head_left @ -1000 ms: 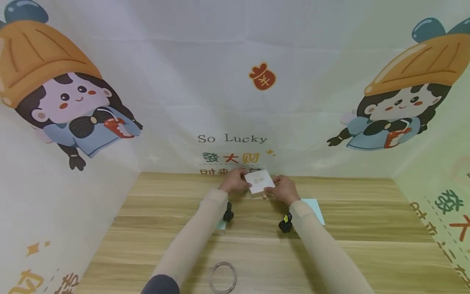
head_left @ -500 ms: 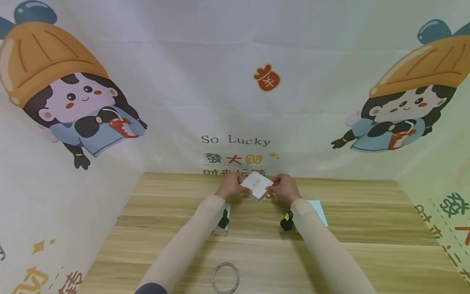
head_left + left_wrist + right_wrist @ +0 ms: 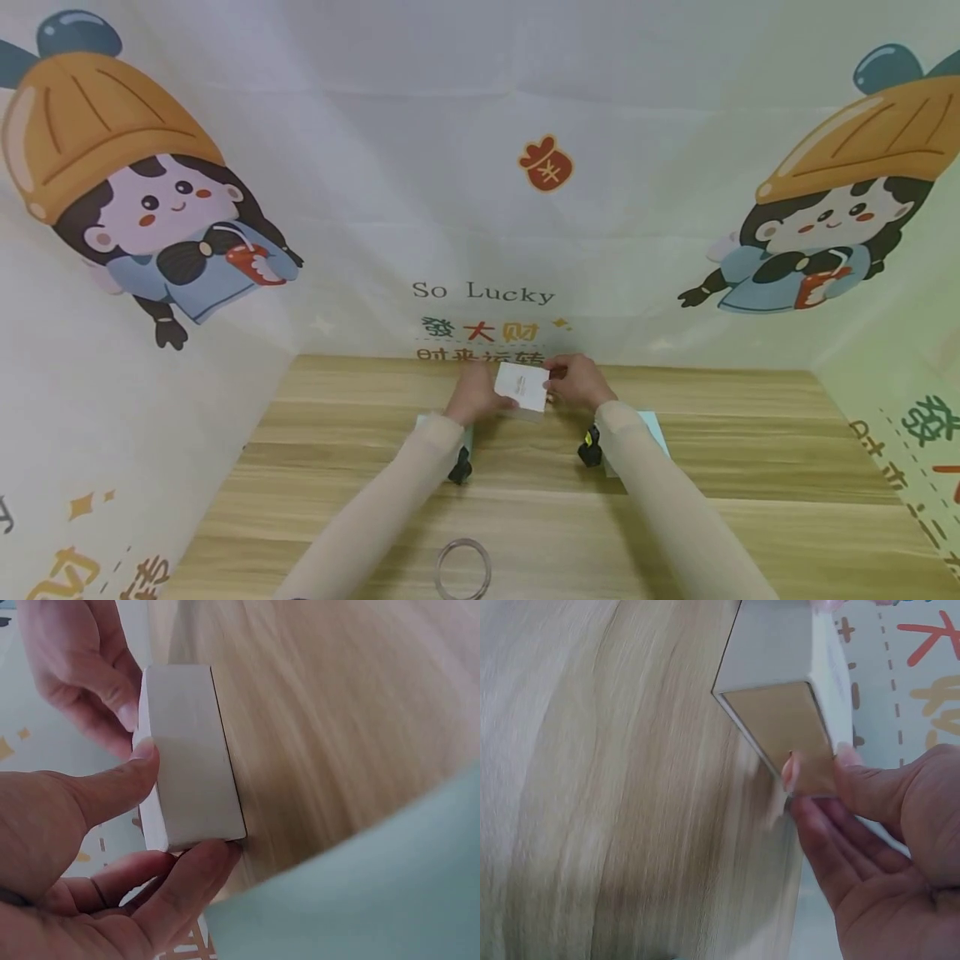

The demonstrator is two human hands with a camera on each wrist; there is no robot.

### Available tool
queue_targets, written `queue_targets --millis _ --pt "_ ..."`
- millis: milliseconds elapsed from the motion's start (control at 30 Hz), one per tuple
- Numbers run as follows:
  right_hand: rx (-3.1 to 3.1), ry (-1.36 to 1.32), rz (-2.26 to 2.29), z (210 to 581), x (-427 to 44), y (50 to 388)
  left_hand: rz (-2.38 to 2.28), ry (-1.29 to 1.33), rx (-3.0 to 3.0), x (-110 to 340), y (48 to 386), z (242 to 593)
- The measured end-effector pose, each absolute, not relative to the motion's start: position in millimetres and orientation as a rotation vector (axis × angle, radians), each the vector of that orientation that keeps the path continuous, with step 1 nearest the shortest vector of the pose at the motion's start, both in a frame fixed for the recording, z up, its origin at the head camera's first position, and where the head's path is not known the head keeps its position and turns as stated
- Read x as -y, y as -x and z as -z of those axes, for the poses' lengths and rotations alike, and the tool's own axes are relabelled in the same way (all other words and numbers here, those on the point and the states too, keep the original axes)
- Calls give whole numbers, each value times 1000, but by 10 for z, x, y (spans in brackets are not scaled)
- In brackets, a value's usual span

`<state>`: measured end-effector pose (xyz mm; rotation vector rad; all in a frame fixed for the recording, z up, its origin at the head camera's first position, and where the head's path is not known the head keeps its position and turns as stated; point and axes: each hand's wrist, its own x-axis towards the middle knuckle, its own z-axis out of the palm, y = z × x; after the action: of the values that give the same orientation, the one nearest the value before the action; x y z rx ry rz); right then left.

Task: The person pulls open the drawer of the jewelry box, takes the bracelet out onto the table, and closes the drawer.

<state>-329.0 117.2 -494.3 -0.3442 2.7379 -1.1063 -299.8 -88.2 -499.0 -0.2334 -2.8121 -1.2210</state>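
Observation:
Both hands hold a small white box (image 3: 521, 385) near the back of the table. Faint lettering marks its top, and its drawer end is tan with a small pinkish pull tab (image 3: 792, 771). My left hand (image 3: 475, 395) grips the left end, its thumb on the top edge and fingers at the end, as the left wrist view shows. At the drawer end, my right hand (image 3: 579, 383) pinches the box between thumb and fingers, close to the tab. The box is above the wooden surface; whether it touches it I cannot tell.
Pale blue boxes lie under the forearms, one at the left (image 3: 429, 422) and one at the right (image 3: 654, 430), both partly hidden. A clear ring-shaped bangle (image 3: 438, 573) lies near the front edge. A printed cloth wall (image 3: 360, 275) stands close behind the hands.
The white box has turned between the hands, from cornerwise half a second ago to nearly square now. It sits slightly lower in view, and the left hand has shifted along its side.

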Motion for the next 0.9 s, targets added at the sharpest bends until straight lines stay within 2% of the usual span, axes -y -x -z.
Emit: queue_targets --millis 267,467,667,900 --pt "-2751 464 1063 4949 -1193 3354 1128 126 2978 798 2893 4957" --pt "-2732 522 1049 4926 -1187 3362 1048 165 3003 819 2881 4932" --pt "-2697 463 1081 4860 -1302 3355 770 146 3071 787 2845 4841" --pt "-2544 317 1108 4850 -1413 3360 569 426 3082 786 2968 4836"
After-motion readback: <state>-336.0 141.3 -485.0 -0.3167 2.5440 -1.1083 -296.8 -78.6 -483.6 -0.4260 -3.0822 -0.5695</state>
